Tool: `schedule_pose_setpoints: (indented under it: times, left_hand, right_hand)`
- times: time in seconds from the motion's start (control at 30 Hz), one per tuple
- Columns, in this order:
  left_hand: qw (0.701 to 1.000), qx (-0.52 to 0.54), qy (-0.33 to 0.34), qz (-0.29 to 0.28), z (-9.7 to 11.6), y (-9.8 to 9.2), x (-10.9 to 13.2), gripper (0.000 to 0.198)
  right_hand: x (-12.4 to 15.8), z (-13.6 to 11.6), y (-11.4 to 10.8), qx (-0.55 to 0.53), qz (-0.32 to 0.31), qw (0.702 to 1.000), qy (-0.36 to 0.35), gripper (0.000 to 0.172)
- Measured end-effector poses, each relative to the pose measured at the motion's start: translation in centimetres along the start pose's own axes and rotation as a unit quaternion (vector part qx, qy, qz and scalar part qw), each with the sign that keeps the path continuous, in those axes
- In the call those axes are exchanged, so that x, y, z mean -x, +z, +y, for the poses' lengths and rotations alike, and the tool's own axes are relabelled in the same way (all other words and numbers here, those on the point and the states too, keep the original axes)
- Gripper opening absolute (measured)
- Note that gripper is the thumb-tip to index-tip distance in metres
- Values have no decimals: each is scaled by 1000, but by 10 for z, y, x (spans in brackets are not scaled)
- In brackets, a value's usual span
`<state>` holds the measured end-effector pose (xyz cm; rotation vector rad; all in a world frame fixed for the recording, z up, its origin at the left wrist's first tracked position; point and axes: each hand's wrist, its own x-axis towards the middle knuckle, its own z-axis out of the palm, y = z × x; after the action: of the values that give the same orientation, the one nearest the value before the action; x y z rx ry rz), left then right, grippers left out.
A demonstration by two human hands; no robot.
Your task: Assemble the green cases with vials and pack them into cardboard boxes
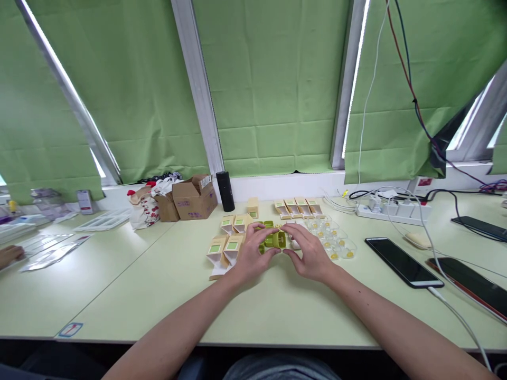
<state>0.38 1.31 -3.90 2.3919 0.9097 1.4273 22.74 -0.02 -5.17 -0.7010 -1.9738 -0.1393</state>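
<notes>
The left hand has thumb and fingers around one green plastic cup, midway between the table's front and back edges; the right hand arches half-open at its rim, grip unclear. Four cardboard cartons show leftward, four more nearer the back edge.

On the bench I record a piece between the hands, cartons left, phone right, power strip behind.
</notes>
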Motion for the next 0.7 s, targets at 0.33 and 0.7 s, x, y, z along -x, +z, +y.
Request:
schedule_pose_setpoints:
  times: [0.33,0.7]
  left_hand:
    - [999,28,-22,14,8,-5,-3,30]
    - [993,36,-115,10,3,4,-3,18]
  right_hand:
    - [-2,2,4,-100,62,990,79,52]
    - [-2,-2,10,-153,71,981,92,44]
